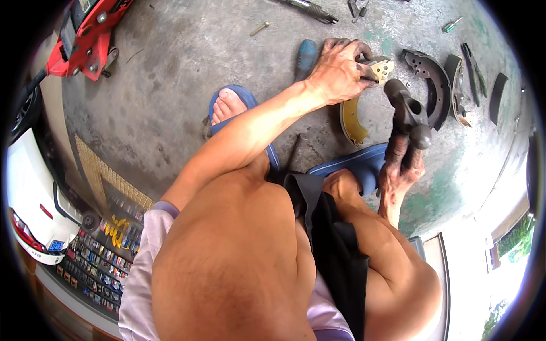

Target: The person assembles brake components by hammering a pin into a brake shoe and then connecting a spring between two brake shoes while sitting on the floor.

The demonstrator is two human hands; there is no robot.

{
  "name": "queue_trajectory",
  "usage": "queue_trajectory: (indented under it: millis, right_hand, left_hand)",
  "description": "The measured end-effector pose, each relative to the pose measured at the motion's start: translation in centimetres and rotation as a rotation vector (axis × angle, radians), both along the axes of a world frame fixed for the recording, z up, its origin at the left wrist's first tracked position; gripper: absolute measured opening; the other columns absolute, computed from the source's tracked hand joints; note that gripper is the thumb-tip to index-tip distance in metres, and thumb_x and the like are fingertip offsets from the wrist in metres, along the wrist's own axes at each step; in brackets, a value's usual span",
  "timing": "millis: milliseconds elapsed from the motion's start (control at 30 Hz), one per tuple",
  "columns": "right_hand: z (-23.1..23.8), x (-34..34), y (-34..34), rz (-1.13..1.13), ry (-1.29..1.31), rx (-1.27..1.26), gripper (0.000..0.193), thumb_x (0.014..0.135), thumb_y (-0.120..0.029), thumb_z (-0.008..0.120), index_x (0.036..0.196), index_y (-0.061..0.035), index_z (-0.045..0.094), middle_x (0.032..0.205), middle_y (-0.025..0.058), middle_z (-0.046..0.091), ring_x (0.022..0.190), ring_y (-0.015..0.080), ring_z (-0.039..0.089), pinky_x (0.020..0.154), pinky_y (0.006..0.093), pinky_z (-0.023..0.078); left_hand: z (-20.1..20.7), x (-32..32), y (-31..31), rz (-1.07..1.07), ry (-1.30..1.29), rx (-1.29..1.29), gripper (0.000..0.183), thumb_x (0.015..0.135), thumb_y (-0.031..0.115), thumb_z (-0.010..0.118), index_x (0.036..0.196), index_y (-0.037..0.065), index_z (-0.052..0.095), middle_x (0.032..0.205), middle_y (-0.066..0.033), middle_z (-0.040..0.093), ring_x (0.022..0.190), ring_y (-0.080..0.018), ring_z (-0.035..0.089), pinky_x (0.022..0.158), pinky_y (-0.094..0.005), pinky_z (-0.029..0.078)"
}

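Observation:
My left hand (340, 71) is closed on a yellow brake shoe (383, 69), with the fingers over its perforated end. A curved yellow piece (354, 122) shows below the wrist; whether it belongs to the same shoe I cannot tell. My right hand (401, 170) grips a dark ball-peen hammer (408, 113), its head raised just right of the yellow shoe and apart from it. Beside my left hand lies a blue-handled tool (306, 55). Dark brake shoes (435, 85) rest on the floor to the right.
Pliers (473, 74), a loose curved lining (498, 98) and a small green screwdriver (453, 25) lie at right. A bolt (260, 28) is at the top. A red jack (85, 54) stands far left. My feet in blue sandals (355, 163) are close to the work.

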State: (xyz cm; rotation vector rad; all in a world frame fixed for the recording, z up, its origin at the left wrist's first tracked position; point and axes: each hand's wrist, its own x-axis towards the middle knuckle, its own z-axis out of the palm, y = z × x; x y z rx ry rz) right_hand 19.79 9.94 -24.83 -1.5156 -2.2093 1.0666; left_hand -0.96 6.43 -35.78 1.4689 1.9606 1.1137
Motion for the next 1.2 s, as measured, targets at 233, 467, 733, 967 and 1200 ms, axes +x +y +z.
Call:
queue_trajectory:
  millis: [233, 467, 733, 967, 1200]
  right_hand:
    - [0.0, -1.1, 0.3, 0.014, -0.021, 0.054, 0.033, 0.101, -0.025, 0.061, 0.124, -0.002, 0.065, 0.086, 0.0164, 0.073, 0.076, 0.0236, 0.07, 0.069, 0.0377, 0.053]
    - [-0.2, -1.3, 0.5, 0.07, -0.06, 0.165, 0.035, 0.101, -0.026, 0.06, 0.126, -0.0018, 0.063, 0.078, 0.0138, 0.069, 0.066, 0.0208, 0.064, 0.062, 0.0356, 0.05]
    - [-0.4, -1.7, 0.7, 0.089, -0.06, 0.164, 0.033, 0.1, -0.025, 0.062, 0.124, -0.0036, 0.065, 0.087, 0.0171, 0.072, 0.075, 0.0226, 0.069, 0.068, 0.037, 0.052]
    - [-1.1, -1.4, 0.9, 0.131, 0.004, 0.218, 0.035, 0.1, -0.025, 0.063, 0.125, -0.0013, 0.064, 0.082, 0.011, 0.07, 0.069, 0.0137, 0.062, 0.064, 0.0305, 0.05]
    - [-0.9, -0.7, 1.4, 0.102, -0.118, 0.157, 0.035, 0.1, -0.026, 0.063, 0.128, -0.0039, 0.063, 0.078, 0.0159, 0.07, 0.065, 0.0189, 0.063, 0.061, 0.0353, 0.05]
  left_hand:
    - [-0.2, -0.2, 0.2, -0.033, 0.02, 0.018, 0.018, 0.074, 0.027, 0.081, 0.091, 0.022, 0.081, 0.114, -0.0023, 0.063, 0.111, -0.0252, 0.057, 0.097, -0.0453, 0.035]
    - [0.5, -0.1, -0.3, -0.021, 0.002, 0.041, 0.022, 0.074, 0.029, 0.081, 0.095, 0.022, 0.08, 0.111, -0.0033, 0.064, 0.111, -0.0258, 0.057, 0.098, -0.0456, 0.036]
    - [-0.2, 0.5, -0.1, 0.015, 0.045, 0.076, 0.045, 0.072, 0.022, 0.083, 0.115, 0.029, 0.074, 0.113, -0.0004, 0.063, 0.111, -0.0236, 0.058, 0.099, -0.0438, 0.039]
    - [-0.1, 0.4, -0.2, 0.037, 0.069, 0.092, 0.051, 0.073, 0.021, 0.083, 0.121, 0.032, 0.071, 0.114, 0.001, 0.063, 0.111, -0.0231, 0.058, 0.098, -0.0435, 0.04]
    - [-0.1, 0.5, -0.2, 0.043, 0.065, 0.115, 0.05, 0.075, 0.025, 0.082, 0.123, 0.03, 0.07, 0.114, 0.0001, 0.063, 0.109, -0.0233, 0.059, 0.096, -0.0429, 0.04]
